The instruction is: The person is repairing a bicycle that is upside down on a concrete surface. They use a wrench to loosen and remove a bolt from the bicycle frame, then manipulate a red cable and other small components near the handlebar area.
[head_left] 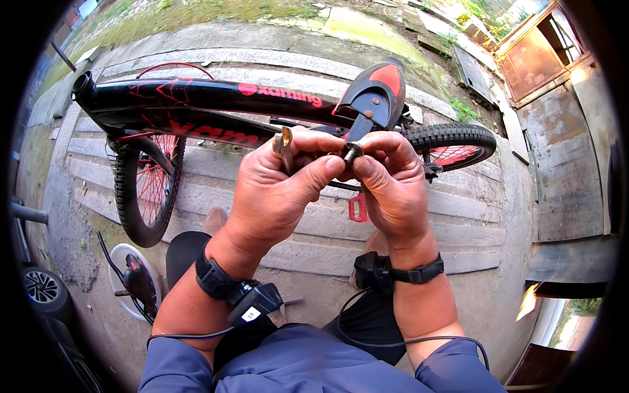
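Note:
In front of the bicycle, my two hands meet with their fingertips round a small metal bolt [352, 154] with a wider dark collar at its upper end. My right hand [395, 187] pinches it between thumb and fingers. The thumb and fingertips of my left hand [272, 187] close against its other side. A brass-coloured metal piece [283, 147] with a notched end also sticks up from my left hand; the rest of it is hidden by the palm. Behind lies the black bicycle frame [177, 98] with red markings, and a black-and-red saddle [380, 92] rises just beyond my fingertips.
The thick-tyred front wheel [149, 190] stands left, the rear wheel [462, 147] right. A red pedal [358, 208] hangs below my right hand. At lower left, a white round container [152, 304] has black-and-red parts on it, near a car wheel [44, 290]. Metal panels [563, 177] line the right.

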`<state>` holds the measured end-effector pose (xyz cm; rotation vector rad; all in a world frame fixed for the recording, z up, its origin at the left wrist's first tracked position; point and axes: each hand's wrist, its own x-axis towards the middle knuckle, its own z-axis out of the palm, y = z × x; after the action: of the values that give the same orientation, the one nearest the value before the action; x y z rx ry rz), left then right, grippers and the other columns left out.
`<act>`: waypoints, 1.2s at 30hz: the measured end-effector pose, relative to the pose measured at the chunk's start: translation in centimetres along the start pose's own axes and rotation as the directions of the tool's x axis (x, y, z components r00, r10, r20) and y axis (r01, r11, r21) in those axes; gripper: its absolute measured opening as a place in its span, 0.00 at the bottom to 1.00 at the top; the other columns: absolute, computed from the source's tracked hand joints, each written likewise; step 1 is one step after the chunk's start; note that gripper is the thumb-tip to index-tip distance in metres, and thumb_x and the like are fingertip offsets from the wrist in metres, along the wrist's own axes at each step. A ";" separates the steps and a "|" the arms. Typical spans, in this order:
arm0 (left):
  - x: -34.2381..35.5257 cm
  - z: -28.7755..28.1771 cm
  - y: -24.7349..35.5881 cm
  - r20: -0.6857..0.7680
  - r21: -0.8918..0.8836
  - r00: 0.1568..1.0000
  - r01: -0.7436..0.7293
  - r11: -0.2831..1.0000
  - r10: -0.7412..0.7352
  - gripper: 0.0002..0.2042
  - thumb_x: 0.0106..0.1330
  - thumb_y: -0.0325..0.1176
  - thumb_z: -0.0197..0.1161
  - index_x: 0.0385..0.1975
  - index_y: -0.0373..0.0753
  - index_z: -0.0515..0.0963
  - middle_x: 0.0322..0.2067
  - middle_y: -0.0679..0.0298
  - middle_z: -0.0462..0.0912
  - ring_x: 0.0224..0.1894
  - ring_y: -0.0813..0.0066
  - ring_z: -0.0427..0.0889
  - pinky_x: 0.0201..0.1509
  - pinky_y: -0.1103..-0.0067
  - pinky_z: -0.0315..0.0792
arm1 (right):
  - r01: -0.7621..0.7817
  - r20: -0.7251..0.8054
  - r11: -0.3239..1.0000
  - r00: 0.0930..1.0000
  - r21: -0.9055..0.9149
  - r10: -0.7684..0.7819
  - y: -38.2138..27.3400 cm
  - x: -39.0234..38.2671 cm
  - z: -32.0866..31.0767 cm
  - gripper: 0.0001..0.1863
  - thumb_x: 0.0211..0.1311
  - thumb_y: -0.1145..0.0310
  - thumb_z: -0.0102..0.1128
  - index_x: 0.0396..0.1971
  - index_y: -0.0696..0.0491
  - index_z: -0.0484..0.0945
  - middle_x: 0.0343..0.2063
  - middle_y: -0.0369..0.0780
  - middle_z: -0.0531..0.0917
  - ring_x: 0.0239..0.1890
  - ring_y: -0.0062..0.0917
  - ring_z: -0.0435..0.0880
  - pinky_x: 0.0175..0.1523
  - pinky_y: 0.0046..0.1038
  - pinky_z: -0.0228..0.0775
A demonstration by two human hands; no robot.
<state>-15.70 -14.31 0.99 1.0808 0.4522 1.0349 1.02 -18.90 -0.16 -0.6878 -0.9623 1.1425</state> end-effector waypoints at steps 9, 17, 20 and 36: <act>0.0 0.0 -0.1 -0.054 -0.068 0.999 -0.004 0.998 0.000 0.12 0.67 0.26 0.67 0.49 0.33 0.81 0.34 0.66 0.86 0.25 0.90 0.73 0.26 0.90 0.65 | 0.035 -0.061 0.998 0.997 -0.046 -0.037 0.2 0.4 0.4 0.10 0.65 0.76 0.66 0.45 0.57 0.79 0.38 0.38 0.86 0.40 0.18 0.84 0.46 0.22 0.80; 0.1 -0.1 -0.7 -0.030 -0.217 0.999 0.025 0.976 -0.033 0.12 0.68 0.29 0.67 0.49 0.35 0.81 0.32 0.66 0.85 0.23 0.89 0.72 0.23 0.89 0.64 | 0.084 -0.100 0.994 0.991 -0.067 -0.091 0.9 0.5 1.3 0.10 0.64 0.79 0.65 0.44 0.58 0.80 0.37 0.37 0.86 0.40 0.16 0.83 0.48 0.20 0.78; 0.1 -0.2 -0.6 -0.047 -0.234 0.997 0.047 0.971 -0.059 0.12 0.68 0.30 0.67 0.49 0.34 0.81 0.31 0.66 0.84 0.23 0.88 0.72 0.23 0.89 0.64 | 0.104 -0.107 0.984 0.987 -0.146 -0.121 1.0 0.5 1.6 0.09 0.64 0.79 0.65 0.43 0.58 0.80 0.37 0.36 0.85 0.39 0.15 0.83 0.48 0.19 0.77; 0.1 -0.7 -0.6 -0.078 -0.257 0.990 0.092 0.962 -0.116 0.09 0.68 0.31 0.67 0.45 0.35 0.80 0.31 0.66 0.84 0.22 0.87 0.73 0.23 0.90 0.64 | 0.422 0.074 0.654 0.869 -0.628 -0.490 1.3 1.2 1.7 0.10 0.57 0.81 0.70 0.39 0.58 0.82 0.32 0.40 0.84 0.33 0.24 0.83 0.39 0.23 0.75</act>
<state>-15.91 -13.87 0.17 0.7757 0.4338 1.0213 -0.95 -17.37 -0.19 -0.9536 -1.3552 0.3013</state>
